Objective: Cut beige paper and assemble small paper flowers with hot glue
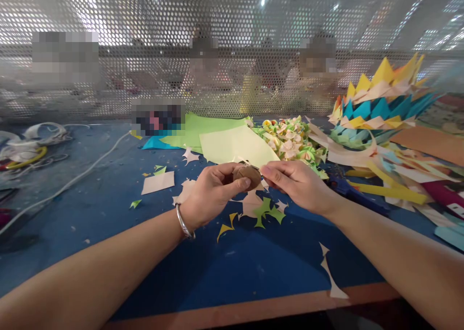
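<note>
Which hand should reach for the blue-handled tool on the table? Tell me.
Right, probably. The blue-handled tool lies just beside the right hand, while the left hand sits farther off, its fingers gripping the small brown paper piece.

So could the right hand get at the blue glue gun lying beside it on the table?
Probably yes. The blue glue gun lies just beside the right hand with nothing over it, but that hand's fingers pinch the small brown paper piece with the left hand.

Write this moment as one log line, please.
left hand: holds brown disc | right hand: pinches disc edge | below: paper scraps, blue table
</note>
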### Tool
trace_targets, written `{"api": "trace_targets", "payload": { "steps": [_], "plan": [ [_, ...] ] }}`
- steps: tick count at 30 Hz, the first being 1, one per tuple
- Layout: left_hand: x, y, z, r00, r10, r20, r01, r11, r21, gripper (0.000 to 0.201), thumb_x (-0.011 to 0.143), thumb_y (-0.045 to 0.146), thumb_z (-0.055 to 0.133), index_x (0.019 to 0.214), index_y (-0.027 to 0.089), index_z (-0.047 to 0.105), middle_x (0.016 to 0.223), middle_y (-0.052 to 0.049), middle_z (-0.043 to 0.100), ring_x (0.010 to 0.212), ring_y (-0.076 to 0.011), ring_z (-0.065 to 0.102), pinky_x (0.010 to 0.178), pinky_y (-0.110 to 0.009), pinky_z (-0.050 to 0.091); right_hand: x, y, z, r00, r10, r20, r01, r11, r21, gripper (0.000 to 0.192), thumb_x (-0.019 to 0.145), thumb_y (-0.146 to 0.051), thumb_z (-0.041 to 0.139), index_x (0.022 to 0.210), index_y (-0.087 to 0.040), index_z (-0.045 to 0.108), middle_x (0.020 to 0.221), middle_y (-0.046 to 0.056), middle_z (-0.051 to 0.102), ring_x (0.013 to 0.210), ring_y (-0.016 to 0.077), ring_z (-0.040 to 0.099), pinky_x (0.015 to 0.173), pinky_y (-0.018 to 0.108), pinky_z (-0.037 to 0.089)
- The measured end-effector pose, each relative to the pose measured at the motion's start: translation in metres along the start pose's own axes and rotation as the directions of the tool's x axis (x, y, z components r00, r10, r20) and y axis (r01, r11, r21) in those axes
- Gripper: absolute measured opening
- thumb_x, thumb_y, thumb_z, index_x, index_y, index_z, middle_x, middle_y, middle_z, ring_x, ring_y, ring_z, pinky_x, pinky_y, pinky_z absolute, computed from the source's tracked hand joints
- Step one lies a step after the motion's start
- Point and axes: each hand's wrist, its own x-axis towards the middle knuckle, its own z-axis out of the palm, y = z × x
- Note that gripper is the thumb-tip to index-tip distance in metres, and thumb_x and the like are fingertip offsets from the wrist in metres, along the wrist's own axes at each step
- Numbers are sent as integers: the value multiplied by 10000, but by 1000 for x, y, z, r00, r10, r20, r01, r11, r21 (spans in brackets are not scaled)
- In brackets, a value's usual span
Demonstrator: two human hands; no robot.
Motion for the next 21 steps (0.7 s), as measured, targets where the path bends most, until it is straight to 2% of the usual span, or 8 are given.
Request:
{"api": "trace_targets", "payload": {
  "steps": [4,9,14,21],
  "plan": [
    [0,-2,4,996,41,77,-37,998,-54,85,795,211,628,750,148,663,744,-19,623,710,-129,543,719,-276,470,-1,0,1,1000,12,9,-12,1000,-6,490,941,-579,446,630,-200,424,584,-50,312,537,93,318,501,260,262],
    [2,-4,1,997,60,51,-58,998,-31,80,785,204,627,753,139,659,766,-34,642,729,-138,571,713,-279,481,-2,-1,0,999,32,16,-33,998,50,488,937,-596,439,655,-198,465,565,-63,282,494,83,279,478,266,228],
    [1,-4,-1,997,65,45,-65,998,-2,70,790,193,631,748,140,652,776,-29,647,746,-135,591,724,-271,494,-3,-6,-1,1000,27,8,-27,999,-44,491,935,-601,437,654,-199,466,574,-52,297,529,97,301,492,274,241],
    [1,-1,1,991,82,102,-84,996,14,90,783,198,622,713,149,650,723,-20,610,712,-138,556,730,-292,489,-3,-4,-3,999,-28,19,29,996,-89,480,950,-568,432,637,-204,415,597,-41,322,545,101,325,518,274,269]
  ]
}}
